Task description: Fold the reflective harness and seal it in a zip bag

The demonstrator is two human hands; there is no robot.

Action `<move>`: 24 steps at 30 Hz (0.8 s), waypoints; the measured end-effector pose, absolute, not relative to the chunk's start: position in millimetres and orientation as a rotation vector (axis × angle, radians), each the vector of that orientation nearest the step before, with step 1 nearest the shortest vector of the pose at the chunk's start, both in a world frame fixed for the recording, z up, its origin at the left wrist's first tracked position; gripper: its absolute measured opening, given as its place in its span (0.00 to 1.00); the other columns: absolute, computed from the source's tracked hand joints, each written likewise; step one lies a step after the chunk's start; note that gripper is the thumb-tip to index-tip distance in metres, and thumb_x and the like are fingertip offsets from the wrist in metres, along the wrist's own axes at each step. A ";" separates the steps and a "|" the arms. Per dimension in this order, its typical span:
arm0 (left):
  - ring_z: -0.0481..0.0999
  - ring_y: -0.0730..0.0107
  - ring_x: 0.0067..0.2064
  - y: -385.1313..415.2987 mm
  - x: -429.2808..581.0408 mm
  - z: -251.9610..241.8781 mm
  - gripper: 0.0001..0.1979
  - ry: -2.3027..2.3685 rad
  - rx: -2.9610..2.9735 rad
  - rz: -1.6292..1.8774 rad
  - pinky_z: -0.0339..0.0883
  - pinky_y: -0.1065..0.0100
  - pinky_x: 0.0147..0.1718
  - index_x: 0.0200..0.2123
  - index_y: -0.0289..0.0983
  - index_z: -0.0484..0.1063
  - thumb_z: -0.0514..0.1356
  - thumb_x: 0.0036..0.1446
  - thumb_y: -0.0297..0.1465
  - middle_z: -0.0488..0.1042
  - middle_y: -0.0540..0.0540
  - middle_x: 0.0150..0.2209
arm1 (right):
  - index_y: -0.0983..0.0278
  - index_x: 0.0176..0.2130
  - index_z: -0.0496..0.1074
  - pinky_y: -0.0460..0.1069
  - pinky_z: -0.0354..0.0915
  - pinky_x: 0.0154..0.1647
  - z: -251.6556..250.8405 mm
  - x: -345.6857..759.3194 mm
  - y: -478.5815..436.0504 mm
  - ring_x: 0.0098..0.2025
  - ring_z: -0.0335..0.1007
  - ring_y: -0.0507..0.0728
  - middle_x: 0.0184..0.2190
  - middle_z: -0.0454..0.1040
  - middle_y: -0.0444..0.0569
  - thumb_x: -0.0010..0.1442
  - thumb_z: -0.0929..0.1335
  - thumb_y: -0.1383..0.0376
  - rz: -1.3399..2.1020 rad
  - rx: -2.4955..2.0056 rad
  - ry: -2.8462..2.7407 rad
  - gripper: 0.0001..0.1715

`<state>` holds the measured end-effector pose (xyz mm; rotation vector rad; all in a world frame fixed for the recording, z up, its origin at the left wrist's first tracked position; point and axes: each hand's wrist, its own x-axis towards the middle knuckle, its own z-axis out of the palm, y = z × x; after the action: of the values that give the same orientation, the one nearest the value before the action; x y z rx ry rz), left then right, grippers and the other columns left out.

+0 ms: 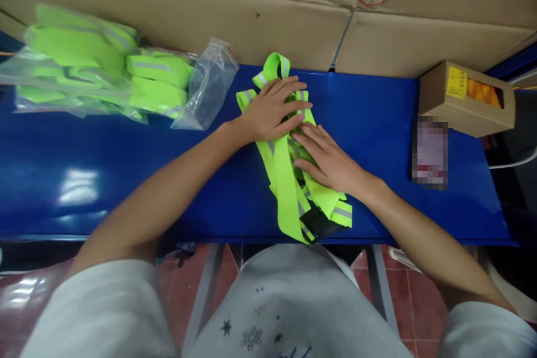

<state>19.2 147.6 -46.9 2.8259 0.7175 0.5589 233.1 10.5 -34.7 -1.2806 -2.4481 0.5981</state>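
Observation:
A loose bundle of neon yellow-green straps (287,179) with grey reflective stripes lies on the blue table in front of me. Across its upper part rests my left hand (274,109), palm down with fingers stretched out. My right hand (325,156) lies flat on the bundle's right side, slightly lower, its fingers extended. Neither hand grips the straps. One strap loop stands up beyond my left fingers, and a dark patch (321,221) shows at the bundle's near end by the table edge. Parts of the straps are hidden under both hands.
Clear plastic bags (79,61) of folded neon material lie at the back left, beside a flatter zip bag (210,86). On the right stand a cardboard box (465,98) with orange contents and a blurred-out flat item (430,152). Brown cardboard (188,5) lines the blue table's (369,117) back.

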 end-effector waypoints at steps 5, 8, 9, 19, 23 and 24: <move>0.55 0.44 0.77 147.7 23.6 -53.7 0.29 0.713 2.783 0.606 0.51 0.43 0.73 0.61 0.42 0.74 0.49 0.72 0.53 0.65 0.35 0.71 | 0.62 0.75 0.59 0.71 0.46 0.80 -9.8 242.7 -5.5 0.81 0.45 0.65 0.78 0.54 0.57 0.77 0.60 0.48 0.588 -1.251 -2.468 0.37; 0.55 0.42 0.77 150.3 25.6 -55.2 0.28 0.700 2.809 0.615 0.52 0.42 0.73 0.60 0.41 0.75 0.52 0.71 0.52 0.65 0.34 0.70 | 0.57 0.73 0.63 0.67 0.56 0.78 12.4 247.8 -46.3 0.78 0.55 0.62 0.74 0.63 0.51 0.79 0.58 0.52 0.514 -1.080 -2.471 0.31; 0.56 0.42 0.76 151.7 26.9 -55.3 0.27 0.694 2.813 0.620 0.52 0.43 0.73 0.60 0.40 0.75 0.53 0.70 0.51 0.66 0.34 0.69 | 0.57 0.72 0.64 0.65 0.58 0.78 16.5 248.4 -62.4 0.77 0.58 0.61 0.72 0.66 0.52 0.78 0.59 0.52 0.473 -0.987 -2.480 0.30; 0.64 0.45 0.71 174.2 42.4 -58.3 0.20 0.656 2.795 0.684 0.58 0.41 0.70 0.55 0.43 0.77 0.57 0.65 0.42 0.69 0.35 0.65 | 0.57 0.72 0.65 0.70 0.64 0.74 -21.5 252.8 -124.1 0.74 0.63 0.66 0.74 0.62 0.50 0.70 0.72 0.63 0.193 -0.901 -2.795 0.36; 0.66 0.43 0.68 176.9 47.2 -57.0 0.20 0.626 2.801 0.694 0.59 0.40 0.69 0.54 0.41 0.78 0.58 0.63 0.39 0.69 0.34 0.63 | 0.56 0.69 0.69 0.68 0.67 0.74 -27.3 254.5 -130.8 0.73 0.64 0.64 0.70 0.69 0.47 0.71 0.71 0.64 0.195 -0.951 -2.729 0.31; 0.66 0.42 0.68 176.2 48.9 -56.6 0.20 0.617 2.804 0.693 0.59 0.40 0.68 0.53 0.40 0.78 0.57 0.63 0.39 0.69 0.33 0.63 | 0.56 0.68 0.70 0.67 0.67 0.73 -27.8 254.3 -133.5 0.73 0.65 0.64 0.70 0.70 0.47 0.71 0.71 0.64 0.179 -0.964 -2.717 0.29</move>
<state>48.9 176.2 -56.6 2.8038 0.6171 0.6933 254.3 -133.5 -27.8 -0.9641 -2.7172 0.1793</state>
